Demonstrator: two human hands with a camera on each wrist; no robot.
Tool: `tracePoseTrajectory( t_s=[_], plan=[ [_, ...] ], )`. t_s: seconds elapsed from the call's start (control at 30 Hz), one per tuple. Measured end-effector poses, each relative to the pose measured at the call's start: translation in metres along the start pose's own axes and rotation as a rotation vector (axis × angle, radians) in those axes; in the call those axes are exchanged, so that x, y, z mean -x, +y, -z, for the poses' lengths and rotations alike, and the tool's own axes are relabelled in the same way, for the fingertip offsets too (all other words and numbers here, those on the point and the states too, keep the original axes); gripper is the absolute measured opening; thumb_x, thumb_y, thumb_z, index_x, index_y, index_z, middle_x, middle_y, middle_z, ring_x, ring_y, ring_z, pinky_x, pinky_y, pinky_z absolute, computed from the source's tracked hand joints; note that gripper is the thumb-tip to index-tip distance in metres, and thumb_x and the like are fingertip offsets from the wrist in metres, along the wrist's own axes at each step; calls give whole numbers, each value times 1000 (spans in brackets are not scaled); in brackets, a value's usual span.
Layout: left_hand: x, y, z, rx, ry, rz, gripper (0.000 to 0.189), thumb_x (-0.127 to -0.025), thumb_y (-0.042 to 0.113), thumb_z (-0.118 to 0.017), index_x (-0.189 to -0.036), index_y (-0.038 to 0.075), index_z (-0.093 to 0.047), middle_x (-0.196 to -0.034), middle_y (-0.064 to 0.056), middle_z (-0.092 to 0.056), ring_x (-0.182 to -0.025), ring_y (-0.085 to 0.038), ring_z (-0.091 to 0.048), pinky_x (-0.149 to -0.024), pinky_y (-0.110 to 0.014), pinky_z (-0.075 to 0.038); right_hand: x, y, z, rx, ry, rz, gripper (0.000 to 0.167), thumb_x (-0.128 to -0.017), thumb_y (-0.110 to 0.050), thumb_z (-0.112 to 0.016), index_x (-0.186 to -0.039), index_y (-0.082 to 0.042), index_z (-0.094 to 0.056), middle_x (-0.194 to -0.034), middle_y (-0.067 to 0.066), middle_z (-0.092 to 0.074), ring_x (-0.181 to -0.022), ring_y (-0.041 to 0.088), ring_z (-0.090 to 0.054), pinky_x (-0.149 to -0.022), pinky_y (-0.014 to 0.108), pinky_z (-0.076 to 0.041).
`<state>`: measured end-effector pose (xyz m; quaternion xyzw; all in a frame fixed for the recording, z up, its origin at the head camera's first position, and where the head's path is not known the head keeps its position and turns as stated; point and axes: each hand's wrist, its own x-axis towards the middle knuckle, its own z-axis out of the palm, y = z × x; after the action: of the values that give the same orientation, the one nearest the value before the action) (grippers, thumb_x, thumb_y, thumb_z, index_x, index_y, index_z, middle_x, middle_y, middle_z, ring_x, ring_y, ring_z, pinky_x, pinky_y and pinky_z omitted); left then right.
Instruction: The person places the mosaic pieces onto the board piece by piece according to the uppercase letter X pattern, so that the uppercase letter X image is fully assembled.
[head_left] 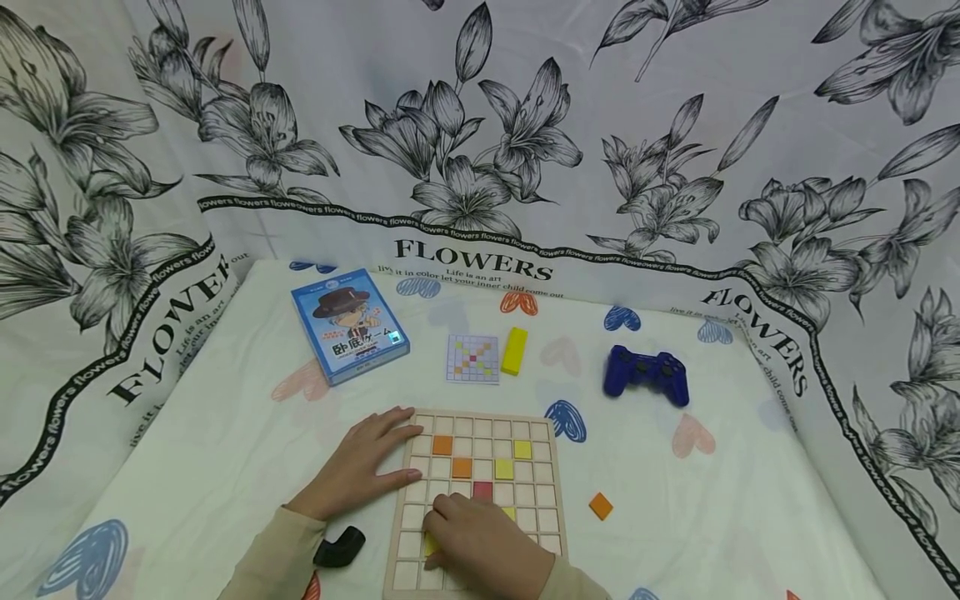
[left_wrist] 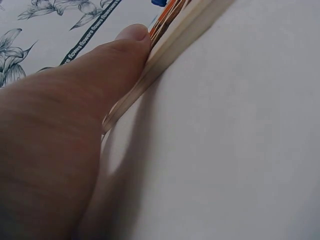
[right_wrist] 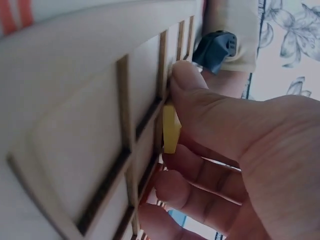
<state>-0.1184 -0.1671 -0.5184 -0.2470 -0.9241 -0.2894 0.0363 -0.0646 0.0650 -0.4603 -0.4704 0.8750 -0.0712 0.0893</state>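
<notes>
A wooden grid board lies in front of me with coloured square tiles in some of its cells. Orange tiles, yellow tiles and a red-pink tile form diagonal lines. My left hand rests at the board's left edge, its fingers extended and its thumb on the rim. Low on the left part of the board, my right hand pinches a yellow tile between thumb and index finger, tilted on edge close over a cell. The right hand covers several cells in the head view.
One loose orange tile lies right of the board. Behind it are a blue game box, a pattern card, a yellow block and a blue game controller. A black curved object is beside the left sleeve.
</notes>
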Motion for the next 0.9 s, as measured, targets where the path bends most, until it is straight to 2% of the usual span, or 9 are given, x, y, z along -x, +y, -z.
tracePoseTrajectory(
  t_s=[0.27, 0.5, 0.77, 0.9],
  plan=[
    [1, 0, 0, -11, 17, -6, 63, -83, 59, -63, -135, 23, -55, -149, -1, -42, -138, -24, -36, -114, -49, -26, -2, 2, -4, -3, 0, 29, 29, -95, -47, -52, -111, -25, -59, -94, -14, -52, -77, -1, -43, -69, 6, -40],
    [1, -1, -1, 7, -20, 15, 64, -85, 61, -60, -137, 26, -52, -151, 2, -38, -141, -20, -31, -117, -45, -21, 0, 4, -4, 19, -19, 40, 32, -95, -50, -49, -112, -25, -59, -92, -15, -50, -76, -1, -42, -66, 7, -39],
    [1, -2, -2, 13, -29, 27, 65, -85, 64, -57, -138, 28, -51, -152, 5, -37, -142, -19, -30, -118, -44, -20, 5, 5, -3, -17, -35, 43, 27, -98, -42, -51, -118, -25, -59, -100, -15, -54, -84, -1, -45, -78, 8, -46],
    [1, -2, -2, 8, -33, 33, 65, -84, 63, -58, -138, 28, -51, -152, 5, -37, -142, -19, -30, -117, -45, -21, 4, 6, -4, -37, -38, 37, 28, -98, -42, -50, -119, -26, -59, -101, -15, -54, -85, -1, -46, -78, 8, -46]
  ],
)
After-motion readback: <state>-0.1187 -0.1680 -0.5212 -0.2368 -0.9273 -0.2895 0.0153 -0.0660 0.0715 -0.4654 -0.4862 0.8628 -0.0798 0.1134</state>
